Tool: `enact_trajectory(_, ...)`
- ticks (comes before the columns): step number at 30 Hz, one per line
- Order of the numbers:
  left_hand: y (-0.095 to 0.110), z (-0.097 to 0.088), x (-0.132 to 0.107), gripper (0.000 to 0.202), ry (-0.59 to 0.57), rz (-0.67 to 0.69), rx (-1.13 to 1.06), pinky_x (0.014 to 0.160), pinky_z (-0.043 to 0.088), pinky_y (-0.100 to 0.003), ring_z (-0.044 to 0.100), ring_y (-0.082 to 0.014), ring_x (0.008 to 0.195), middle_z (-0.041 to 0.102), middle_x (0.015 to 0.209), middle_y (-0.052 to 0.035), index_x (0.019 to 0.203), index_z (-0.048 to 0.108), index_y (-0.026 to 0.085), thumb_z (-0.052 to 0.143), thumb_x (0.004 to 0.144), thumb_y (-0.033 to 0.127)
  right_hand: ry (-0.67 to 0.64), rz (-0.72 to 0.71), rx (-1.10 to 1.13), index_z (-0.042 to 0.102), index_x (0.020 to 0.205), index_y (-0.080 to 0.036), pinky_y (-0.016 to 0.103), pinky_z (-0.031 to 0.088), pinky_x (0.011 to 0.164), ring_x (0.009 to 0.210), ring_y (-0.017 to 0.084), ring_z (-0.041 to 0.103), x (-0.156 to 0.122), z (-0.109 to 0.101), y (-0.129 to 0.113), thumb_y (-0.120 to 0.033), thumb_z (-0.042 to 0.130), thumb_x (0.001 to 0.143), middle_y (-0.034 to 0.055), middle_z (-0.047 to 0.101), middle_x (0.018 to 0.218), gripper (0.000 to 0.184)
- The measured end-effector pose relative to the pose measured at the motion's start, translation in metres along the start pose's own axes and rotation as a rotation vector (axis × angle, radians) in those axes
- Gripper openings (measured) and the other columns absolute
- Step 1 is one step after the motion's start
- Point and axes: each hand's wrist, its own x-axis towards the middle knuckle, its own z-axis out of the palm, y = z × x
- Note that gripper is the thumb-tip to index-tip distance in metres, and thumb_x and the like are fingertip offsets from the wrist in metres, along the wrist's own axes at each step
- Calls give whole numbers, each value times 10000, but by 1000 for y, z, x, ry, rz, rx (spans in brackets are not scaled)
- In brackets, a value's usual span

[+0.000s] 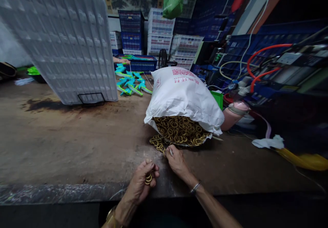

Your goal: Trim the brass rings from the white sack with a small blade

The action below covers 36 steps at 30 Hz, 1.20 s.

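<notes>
A white woven sack [176, 91] lies on its side on the table, its mouth towards me. Brass-coloured rings [179, 127] fill the opening, and a small heap of loose rings [159, 143] has spilled out in front of it. My left hand [143, 178] is closed around several of these rings, held above the table near its front edge. Close to the loose heap, my right hand [178, 163] is pinched, fingertips at the nearest rings. A small pale spot shows by its thumb; what it grips is too small to make out.
A ribbed translucent plastic panel [74, 47] stands at the left in a black wire stand [91, 99]. Behind lie turquoise and green plastic pieces [132, 83], with another person's hand [121, 60] beside them. A pink bottle [234, 114] and red hoses [263, 60] are at right.
</notes>
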Motion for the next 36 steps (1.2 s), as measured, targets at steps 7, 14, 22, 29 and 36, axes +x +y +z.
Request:
enact_trajectory(7, -18, 7, 12, 384, 163, 181, 360, 356, 271, -155, 359, -51, 371, 473, 471, 79, 865, 549, 168, 675, 641, 452, -57, 172, 547, 462, 715, -191, 210, 342, 527, 529, 96, 405, -24, 15, -21, -315, 471, 740, -55, 446, 579, 127)
enact_trajectory(14, -16, 1, 18, 239, 101, 435, 437, 601, 410, -218, 512, -113, 598, 569, 617, -1, 669, 574, 148, 609, 728, 377, -161, 194, 634, 446, 717, -196, 204, 313, 474, 465, 80, 364, -30, 17, -29, -375, 496, 748, -64, 459, 535, 188)
enact_trajectory(22, -12, -13, 12, 111, 83, 663, 943, 615, 384, -246, 501, -137, 607, 579, 634, -11, 693, 614, 172, 539, 753, 226, -151, 5, 382, 476, 681, -187, 213, 330, 558, 583, 99, 399, -29, 2, -36, -339, 480, 754, -47, 452, 605, 169)
enact_trajectory(29, -4, -4, 7, 231, -28, 328, 703, 461, 305, -192, 371, -73, 467, 447, 544, 45, 660, 514, 171, 535, 763, 377, -186, 92, 455, 438, 637, -191, 211, 317, 534, 552, 93, 367, -29, 4, -37, -328, 452, 744, -63, 389, 563, 175)
enact_trajectory(36, -2, -2, 0, 300, -102, 38, 380, 346, 155, -147, 253, -18, 366, 421, 546, 73, 724, 475, 173, 569, 742, 457, -267, 120, 575, 459, 668, -188, 202, 324, 487, 481, 85, 394, -29, 9, -29, -381, 431, 797, -57, 452, 526, 233)
